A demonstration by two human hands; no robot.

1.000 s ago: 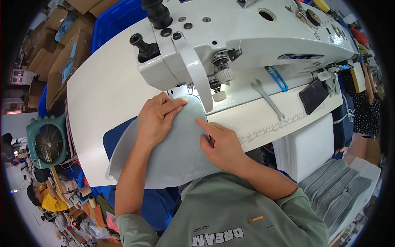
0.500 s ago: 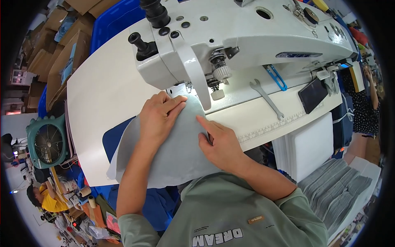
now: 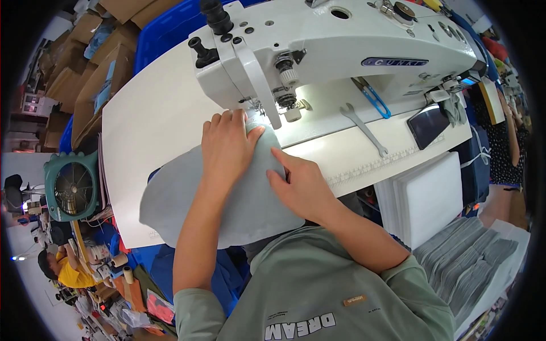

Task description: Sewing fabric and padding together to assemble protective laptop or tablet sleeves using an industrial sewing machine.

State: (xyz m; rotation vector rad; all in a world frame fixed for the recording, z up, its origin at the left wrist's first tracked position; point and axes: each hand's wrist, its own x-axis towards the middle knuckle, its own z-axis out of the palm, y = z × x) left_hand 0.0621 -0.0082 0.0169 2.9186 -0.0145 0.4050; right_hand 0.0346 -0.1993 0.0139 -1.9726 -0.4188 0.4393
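A pale grey fabric piece (image 3: 170, 204) lies under the presser foot (image 3: 259, 110) of a white sewing machine (image 3: 335, 54), mostly covering something dark blue. My left hand (image 3: 226, 145) rests on the fabric just before the needle area, fingers lying together and slightly bent, thumb apart. My right hand (image 3: 298, 184) holds the fabric's right edge, index finger and thumb on top, the other fingers curled partly out of sight at the edge.
A wrench (image 3: 363, 128), blue-handled snips (image 3: 375, 99) and a dark phone (image 3: 426, 126) lie right of the needle. Around the table (image 3: 136, 113) are cardboard boxes (image 3: 85, 85), a green fan (image 3: 73, 186), white foam sheets (image 3: 426, 199) and stacked grey pieces (image 3: 463, 270). Co-workers (image 3: 74, 273) are at both sides.
My left hand's fingers have moved forward and lie flatter, with the thumb further out. The fabric has swung leftward, covering more of the blue piece. The view has shifted slightly.
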